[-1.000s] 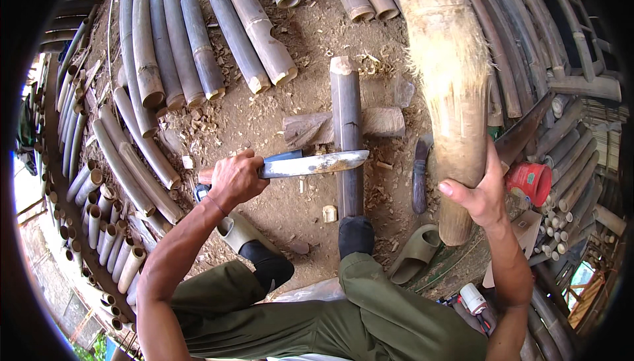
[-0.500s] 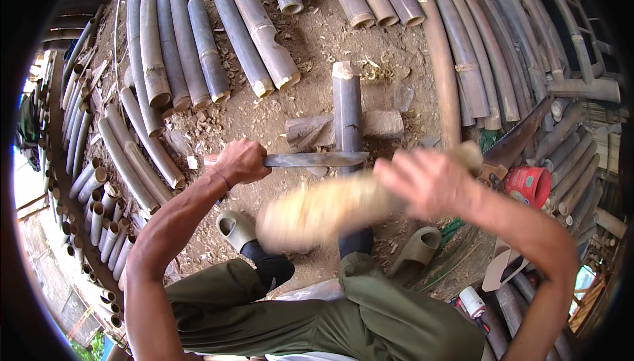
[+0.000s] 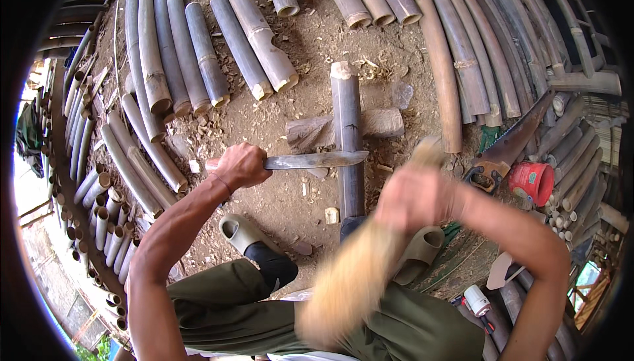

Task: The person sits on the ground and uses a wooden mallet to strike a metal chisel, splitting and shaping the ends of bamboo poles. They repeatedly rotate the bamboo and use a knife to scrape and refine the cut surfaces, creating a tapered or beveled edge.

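My left hand (image 3: 241,166) is closed round the handle of a machete-like knife (image 3: 310,161). The blade points right and lies across a dark bamboo pole (image 3: 347,110), near the pole's middle. That pole rests over a short log (image 3: 310,131) on the ground, its pale cut end away from me. In my right hand (image 3: 416,196) is a thick pale wooden mallet (image 3: 353,278), smeared by motion. Its heavy end hangs low over my right thigh, apart from the blade. The pole's near end reaches my right foot, partly hidden behind the mallet.
Bamboo lengths (image 3: 241,44) lie in rows at the far side, and more (image 3: 472,64) at the right. A handsaw (image 3: 515,143) and a red bucket (image 3: 531,184) stand at the right. Cut bamboo (image 3: 102,222) is stacked at the left. Wood shavings litter the dirt floor.
The mallet has swung down and towards me, from near the blade to over my thigh. My left hand and the knife have stayed about where they were.
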`<control>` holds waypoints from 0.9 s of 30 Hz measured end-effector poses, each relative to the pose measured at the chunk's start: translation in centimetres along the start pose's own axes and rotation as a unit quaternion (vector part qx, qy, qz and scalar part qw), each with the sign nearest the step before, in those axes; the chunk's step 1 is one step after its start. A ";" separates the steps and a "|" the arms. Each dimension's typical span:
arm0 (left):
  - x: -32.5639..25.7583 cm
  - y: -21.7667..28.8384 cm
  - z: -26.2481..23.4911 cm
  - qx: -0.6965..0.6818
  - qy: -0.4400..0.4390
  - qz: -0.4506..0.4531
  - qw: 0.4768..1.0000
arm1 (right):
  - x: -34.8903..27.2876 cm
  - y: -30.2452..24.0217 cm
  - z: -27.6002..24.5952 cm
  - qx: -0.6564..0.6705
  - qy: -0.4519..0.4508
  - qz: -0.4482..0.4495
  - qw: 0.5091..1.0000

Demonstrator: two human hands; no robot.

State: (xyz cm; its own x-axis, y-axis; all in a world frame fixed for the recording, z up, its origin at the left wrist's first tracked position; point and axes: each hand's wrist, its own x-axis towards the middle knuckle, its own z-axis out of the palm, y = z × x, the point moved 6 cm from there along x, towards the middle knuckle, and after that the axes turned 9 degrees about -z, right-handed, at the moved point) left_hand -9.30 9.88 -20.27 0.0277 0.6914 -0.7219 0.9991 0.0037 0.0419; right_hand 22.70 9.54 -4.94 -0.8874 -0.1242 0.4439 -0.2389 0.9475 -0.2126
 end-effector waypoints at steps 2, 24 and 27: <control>-0.3 -0.6 0.2 -0.007 0.018 0.008 1.000 | -0.8 1.7 0.9 -0.008 -0.140 0.139 0.980; 0.8 -0.9 -0.6 -0.009 0.049 -0.008 0.999 | -4.2 3.7 1.1 -0.024 -0.277 0.278 0.919; 0.8 -0.1 -1.3 -0.007 0.056 0.012 0.998 | 2.7 -1.2 -0.4 0.079 -0.080 0.129 0.985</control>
State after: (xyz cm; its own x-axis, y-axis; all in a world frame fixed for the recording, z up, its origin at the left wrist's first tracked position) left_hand -9.47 11.39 -19.99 0.0479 0.7683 -0.6383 0.9976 -0.0043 0.0696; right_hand 20.71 8.21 -3.14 -0.9745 0.0575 0.2169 -0.0445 0.8979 -0.4380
